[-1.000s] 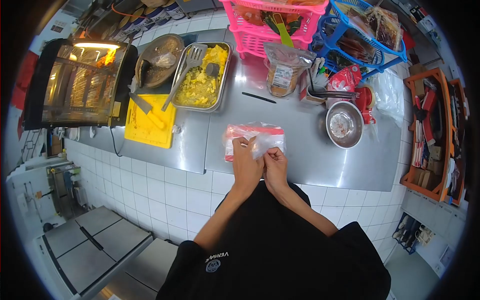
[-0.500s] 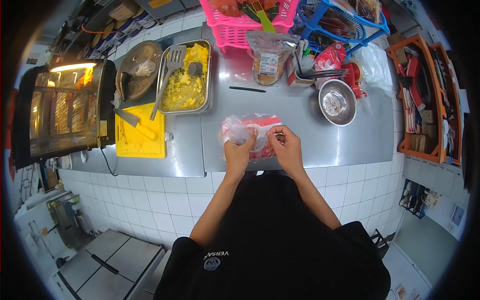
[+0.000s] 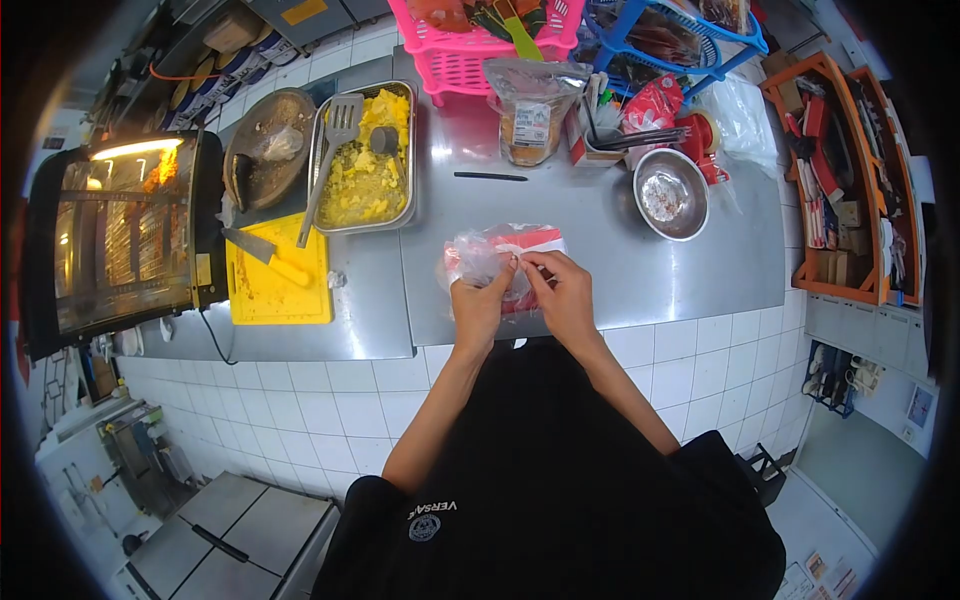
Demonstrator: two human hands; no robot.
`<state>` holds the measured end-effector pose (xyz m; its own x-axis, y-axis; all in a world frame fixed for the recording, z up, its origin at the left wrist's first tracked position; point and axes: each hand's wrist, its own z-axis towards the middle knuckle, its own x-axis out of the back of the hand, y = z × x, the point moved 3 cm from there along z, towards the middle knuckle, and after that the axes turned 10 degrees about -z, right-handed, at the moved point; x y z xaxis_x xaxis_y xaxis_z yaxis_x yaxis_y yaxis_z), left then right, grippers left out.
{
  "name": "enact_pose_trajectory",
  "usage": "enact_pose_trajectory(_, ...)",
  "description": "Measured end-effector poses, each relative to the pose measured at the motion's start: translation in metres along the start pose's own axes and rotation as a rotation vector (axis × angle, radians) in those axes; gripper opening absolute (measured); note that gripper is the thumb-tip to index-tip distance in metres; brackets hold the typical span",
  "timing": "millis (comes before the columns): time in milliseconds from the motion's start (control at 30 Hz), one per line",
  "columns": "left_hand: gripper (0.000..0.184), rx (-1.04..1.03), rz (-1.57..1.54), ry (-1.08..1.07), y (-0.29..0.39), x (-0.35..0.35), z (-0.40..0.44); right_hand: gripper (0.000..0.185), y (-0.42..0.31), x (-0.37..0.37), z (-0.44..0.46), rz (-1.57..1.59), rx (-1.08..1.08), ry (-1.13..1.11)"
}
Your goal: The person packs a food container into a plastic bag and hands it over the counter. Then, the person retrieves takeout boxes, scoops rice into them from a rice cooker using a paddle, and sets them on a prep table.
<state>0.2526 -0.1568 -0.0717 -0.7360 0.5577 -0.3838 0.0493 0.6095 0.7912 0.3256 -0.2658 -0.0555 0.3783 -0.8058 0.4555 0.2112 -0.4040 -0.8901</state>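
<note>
A clear plastic bag [image 3: 474,258] with something red and white [image 3: 540,238] inside it lies at the front of the steel table. My left hand [image 3: 480,308] is closed around the bag's bunched-up plastic, thumb uppermost. Beside it, my right hand [image 3: 566,296] pinches a thin strand of the plastic between thumb and forefinger. The fingertips of both hands nearly meet over the bag. Exactly what the bag contains cannot be made out through the crumpled film.
Beyond the bag lie a black pen-like stick [image 3: 490,176] and a metal bowl [image 3: 671,195]. Leftward are a tray of yellow food [image 3: 368,215], a yellow cutting board [image 3: 280,310] with a knife [image 3: 262,252], and a lit glass-fronted oven [image 3: 130,240]. Pink basket [image 3: 450,70] stands behind.
My right hand has shifted left, bringing its pinching fingertips closer to my left hand. The left hand keeps its hold on the bag. The whole view has tilted slightly.
</note>
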Motion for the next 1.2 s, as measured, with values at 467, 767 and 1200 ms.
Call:
enact_pose_trajectory(467, 0.020, 0.054, -0.017, 0.000, -0.011, 0.007, 0.006, 0.013, 0.001, -0.002, -0.004, -0.056, -0.044, -0.035)
enact_pose_trajectory(767, 0.021, -0.040, 0.051, 0.023, -0.003, 0.001, 0.001, 0.012, 0.000, 0.000, 0.001, -0.092, -0.078, -0.090)
enact_pose_trajectory(1200, 0.021, -0.375, 0.533, -0.041, -0.008, 0.009, 0.000, 0.016, 0.010, -0.007, 0.011, -0.025, -0.066, -0.145)
